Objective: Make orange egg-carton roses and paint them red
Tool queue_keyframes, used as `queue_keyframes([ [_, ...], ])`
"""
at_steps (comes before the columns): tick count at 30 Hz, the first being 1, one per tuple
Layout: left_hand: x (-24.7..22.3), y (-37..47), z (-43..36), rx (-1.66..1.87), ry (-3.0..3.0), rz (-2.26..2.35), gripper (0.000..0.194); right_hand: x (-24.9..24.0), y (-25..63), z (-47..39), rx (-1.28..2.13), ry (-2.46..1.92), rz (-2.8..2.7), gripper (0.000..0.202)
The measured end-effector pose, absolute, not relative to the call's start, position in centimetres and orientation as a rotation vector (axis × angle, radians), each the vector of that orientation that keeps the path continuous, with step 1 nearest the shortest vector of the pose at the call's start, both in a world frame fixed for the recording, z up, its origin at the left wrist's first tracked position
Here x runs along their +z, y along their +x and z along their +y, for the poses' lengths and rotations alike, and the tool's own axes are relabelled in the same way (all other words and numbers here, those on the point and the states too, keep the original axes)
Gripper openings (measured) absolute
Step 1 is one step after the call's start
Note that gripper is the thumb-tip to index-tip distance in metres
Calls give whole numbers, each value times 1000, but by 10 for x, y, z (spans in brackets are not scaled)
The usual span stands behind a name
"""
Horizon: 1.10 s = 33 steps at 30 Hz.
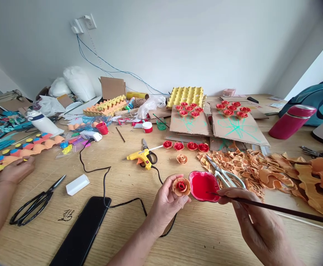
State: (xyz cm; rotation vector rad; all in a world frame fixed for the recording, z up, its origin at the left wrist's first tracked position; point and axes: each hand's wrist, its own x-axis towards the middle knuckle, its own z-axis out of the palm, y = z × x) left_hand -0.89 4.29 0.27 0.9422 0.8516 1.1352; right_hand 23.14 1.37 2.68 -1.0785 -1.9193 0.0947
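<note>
My left hand [164, 207] pinches an egg-carton rose [181, 187] by its underside, with the bloom facing up. The rose's centre is red and its outer petals are bare orange. In my right hand [258, 220] is a dark, long-handled paintbrush [285, 210], its tip down in the red paint of a small wavy-edged dish [204, 186]. The dish sits just right of the rose. Beyond my hands lie an unpainted rose [181, 159] and a row of several red roses [191, 146].
A yellow glue gun [141, 157], black scissors [39, 203] and a phone [80, 231] lie to the left. White-handled scissors [225, 173] rest by carton scraps [241, 166]. Cardboard sheets [239, 129] bear red roses. Another person's hand [18, 170] is at far left.
</note>
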Motion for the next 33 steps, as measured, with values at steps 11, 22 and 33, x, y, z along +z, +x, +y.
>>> queue_keyframes([
  [11,2,-11,45,1109,1036,917,51,30,231,12,156,-1114,-1909,24],
  [22,-1,-7,37,1168,1613,1237,51,24,235,10,212,-1097,-1972,28],
  [33,-4,-6,38,1162,1453,1216,54,25,231,18,125,-1137,-1901,18],
])
